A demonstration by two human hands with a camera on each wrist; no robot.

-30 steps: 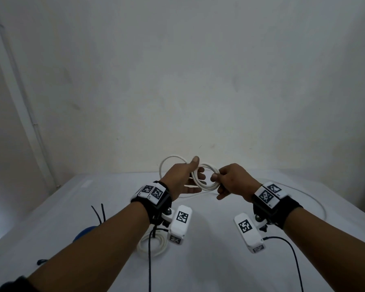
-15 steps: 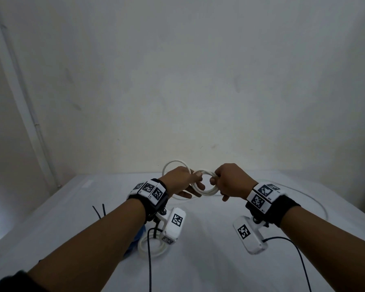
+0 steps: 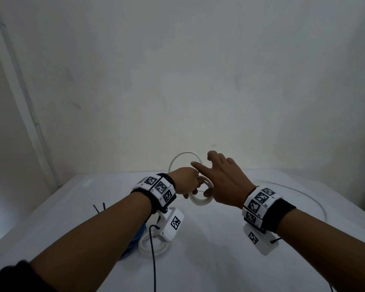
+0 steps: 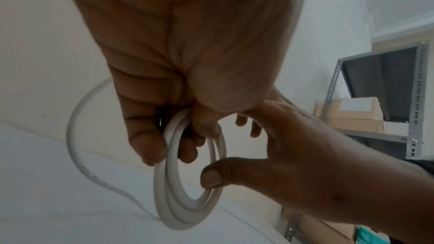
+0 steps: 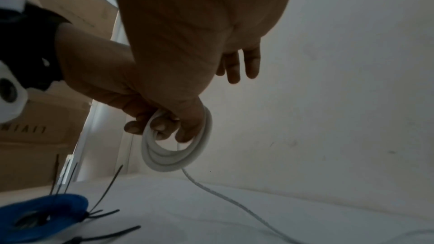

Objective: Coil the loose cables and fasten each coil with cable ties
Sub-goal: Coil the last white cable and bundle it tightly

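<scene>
Left hand [image 3: 187, 182] fingers curled round half-wound white cable coil [image 3: 200, 200] above worktop [image 3: 219, 260]; right hand [image 3: 223, 182] fingers spread, thumb touching coil. Loose tail trails toward 3 o'clock. Finished white coil [image 3: 152, 247] at 7 o'clock; black cable ties [image 5: 112, 212] unused.

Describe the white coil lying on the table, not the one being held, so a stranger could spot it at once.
On the white table, look under the left hand's forearm, beside a blue coil. The finished white coil lies flat there, crossed by a thin black wire. The held coil, by contrast, hangs in the air and trails loose cable.
</scene>
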